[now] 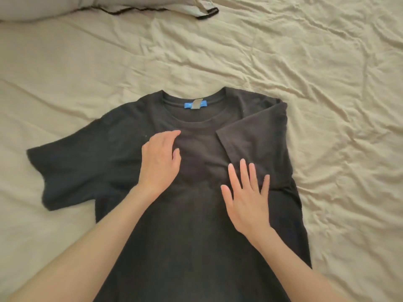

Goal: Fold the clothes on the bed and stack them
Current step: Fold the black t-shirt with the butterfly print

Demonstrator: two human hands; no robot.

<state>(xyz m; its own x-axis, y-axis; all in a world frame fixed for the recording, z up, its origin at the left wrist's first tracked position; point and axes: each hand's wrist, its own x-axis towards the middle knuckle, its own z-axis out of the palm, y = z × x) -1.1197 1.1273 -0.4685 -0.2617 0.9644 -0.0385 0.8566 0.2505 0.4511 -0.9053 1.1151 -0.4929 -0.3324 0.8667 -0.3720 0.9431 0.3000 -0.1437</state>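
Note:
A black T-shirt (187, 236) lies flat on the bed, collar away from me, a blue label inside the neck. Its right sleeve (253, 136) is folded inward over the chest; its left sleeve (72, 166) is spread out flat. My left hand (160, 162) is over the chest just left of centre, fingers relaxed and slightly bent. My right hand (246, 199) lies with fingers straight and spread on the shirt, fingertips at the lower edge of the folded sleeve. Neither hand grips any cloth.
The bed is covered by a wrinkled beige sheet (305, 62). At the top left lies a grey garment with dark trim (139, 7), bunched up at the frame's edge.

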